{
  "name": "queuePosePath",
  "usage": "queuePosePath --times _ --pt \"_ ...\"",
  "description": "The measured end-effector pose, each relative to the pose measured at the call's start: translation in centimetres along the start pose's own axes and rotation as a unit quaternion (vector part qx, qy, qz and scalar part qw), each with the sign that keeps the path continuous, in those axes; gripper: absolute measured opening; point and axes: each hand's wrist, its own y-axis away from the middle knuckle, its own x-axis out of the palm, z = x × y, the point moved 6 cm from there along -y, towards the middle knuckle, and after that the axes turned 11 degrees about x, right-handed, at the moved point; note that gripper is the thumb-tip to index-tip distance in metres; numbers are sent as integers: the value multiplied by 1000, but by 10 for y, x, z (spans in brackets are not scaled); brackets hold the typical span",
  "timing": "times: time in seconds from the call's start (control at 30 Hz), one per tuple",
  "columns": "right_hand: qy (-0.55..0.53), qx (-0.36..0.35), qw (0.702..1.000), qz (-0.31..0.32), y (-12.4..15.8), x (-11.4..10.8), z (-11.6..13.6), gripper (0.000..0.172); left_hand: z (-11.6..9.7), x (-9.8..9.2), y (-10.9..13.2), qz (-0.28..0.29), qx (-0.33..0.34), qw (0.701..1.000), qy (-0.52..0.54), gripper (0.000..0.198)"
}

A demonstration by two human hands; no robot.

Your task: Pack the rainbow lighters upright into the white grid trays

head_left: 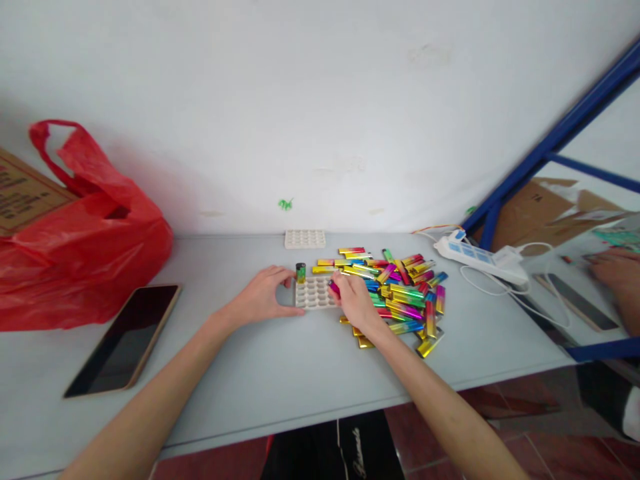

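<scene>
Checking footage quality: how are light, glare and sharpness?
Head view: the wall looks softly, fairly evenly lit; head view: bright glints on the shiny coloured pieces, none strong on the phone; head view: the co-worker's hand at far right looks blurred.

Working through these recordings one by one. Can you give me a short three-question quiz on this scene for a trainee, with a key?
1. Which hand holds a purple tube above the nearer white tray?

2. True or false: the phone lies closer to the left hand than to the right hand.

3. Multiple choice: where does the upright green-and-yellow tube stand?
A) On top of the phone
B) At the far left corner of the nearer white tray
C) On the power strip

Key:
1. The right hand.
2. True.
3. B.
</scene>
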Motion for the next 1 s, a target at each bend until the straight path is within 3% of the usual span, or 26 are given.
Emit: queuePosePath --times 0.23,0.43,0.57,0.83,1.0 --pt "-22 -23 999 -14 1 -1 -1 71 0 0 0 1 7 1000 1 60" --pt "46 -125 991 -7 8 1 16 42 0 0 0 -2 7 1000 1 62" --pt "85 -200 975 -47 11 -1 29 31 2 2 0 -1 6 1000 4 63" --pt "91 -162 981 -48 2 6 24 27 2 3 0 -2 10 1000 6 61" --pt "224 -187 956 -34 -4 19 23 32 1 3 0 3 10 1000 0 59"
